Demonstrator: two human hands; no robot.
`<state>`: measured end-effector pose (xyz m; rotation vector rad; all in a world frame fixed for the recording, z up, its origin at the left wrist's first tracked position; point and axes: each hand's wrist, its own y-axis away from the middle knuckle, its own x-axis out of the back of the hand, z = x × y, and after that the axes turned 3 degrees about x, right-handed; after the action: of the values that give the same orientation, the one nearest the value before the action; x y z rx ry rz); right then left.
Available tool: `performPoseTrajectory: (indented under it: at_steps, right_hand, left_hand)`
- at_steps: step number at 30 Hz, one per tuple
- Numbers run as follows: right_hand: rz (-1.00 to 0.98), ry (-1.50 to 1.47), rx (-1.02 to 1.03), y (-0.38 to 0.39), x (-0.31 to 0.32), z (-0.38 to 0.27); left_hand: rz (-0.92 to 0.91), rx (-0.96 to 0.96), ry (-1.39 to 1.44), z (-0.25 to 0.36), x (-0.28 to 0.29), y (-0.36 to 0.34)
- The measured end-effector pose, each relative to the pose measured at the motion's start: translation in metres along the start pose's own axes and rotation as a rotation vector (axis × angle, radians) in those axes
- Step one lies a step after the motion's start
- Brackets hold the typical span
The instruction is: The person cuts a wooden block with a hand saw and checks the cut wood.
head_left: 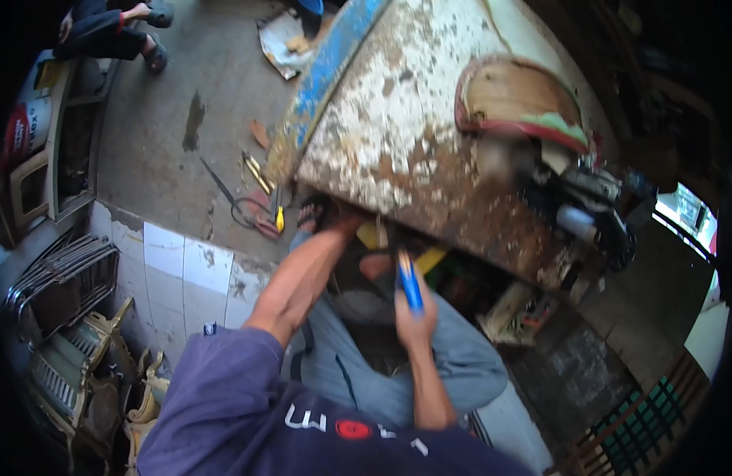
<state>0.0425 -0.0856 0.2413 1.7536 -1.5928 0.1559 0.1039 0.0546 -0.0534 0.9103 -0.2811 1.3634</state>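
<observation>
My right hand (416, 321) is closed around the bright blue handle (410, 287) of a hand tool. Its far end goes into the dark space by the table's front edge, so I cannot make out the kind. My left hand (355, 219) reaches in under that edge; its fingers are hidden. The worn table (382, 151) has a stained top with flaking white paint and a blue-painted side. Below the edge, between my knees, a yellow strip (431, 260) shows. On the floor left of my left forearm lie black-handled scissors (243, 210) and a yellow-handled screwdriver (279, 219).
A rounded wooden panel (521, 95) and a dark machine (592, 210) rest on the table's right part. Brass-coloured rods (257, 173) lie near the scissors. Folded metal chairs (68, 278) and ornate chair frames (80, 369) stand at left. Another person's legs (104, 36) show top left.
</observation>
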Motion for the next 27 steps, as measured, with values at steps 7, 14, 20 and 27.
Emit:
performPoseTrajectory:
  at_steps: [7,14,20,27]
  right_hand:
    - [0.012,-0.002,-0.016,0.024,0.026,-0.010]
    - [-0.043,-0.016,-0.139,0.016,0.016,-0.022]
    - [0.028,0.032,-0.068,0.073,0.054,-0.036]
    - [-0.056,0.022,-0.224,-0.047,-0.017,0.012]
  left_hand:
    - [0.085,-0.071,-0.004,0.022,-0.005,-0.009]
    - [0.022,-0.049,-0.032,0.000,0.003,-0.008]
    - [0.058,-0.104,-0.016,0.017,0.001,-0.009]
    - [-0.047,-0.104,0.001,0.000,-0.004,-0.018]
